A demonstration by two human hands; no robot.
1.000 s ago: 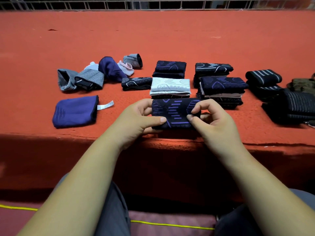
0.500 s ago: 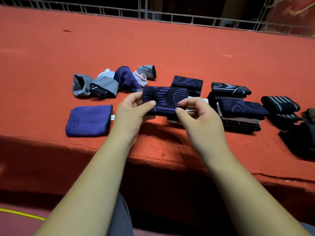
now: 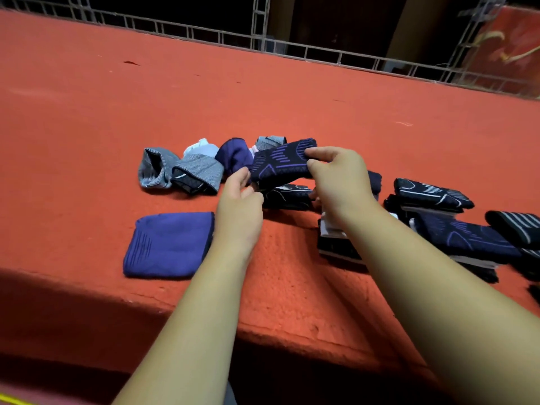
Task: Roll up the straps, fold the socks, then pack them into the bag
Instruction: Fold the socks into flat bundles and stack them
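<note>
A folded black sock with purple lines point(image 3: 280, 163) hangs tilted above the red platform point(image 3: 292, 97), over the pile at the middle. My right hand point(image 3: 342, 182) pinches its right end between thumb and fingers. At the sock's lower left corner is my left hand point(image 3: 239, 206), fingers curled round that corner. Under the sock lies a black sock with white lines point(image 3: 287, 195). A folded blue sock point(image 3: 169, 244) lies flat left of my left wrist. No bag is in view.
Loose grey socks point(image 3: 159, 168), a navy one point(image 3: 233, 154) and a white one point(image 3: 201, 146) lie behind. Stacks of folded dark socks point(image 3: 432, 194) and a striped black roll point(image 3: 514, 226) sit to the right. The platform's front edge point(image 3: 204, 311) is near; a metal railing point(image 3: 263, 39) runs behind.
Both hands lifted the purple-lined sock off the front of the platform and carried it back and up. It now tilts, right end higher. The view swung left.
</note>
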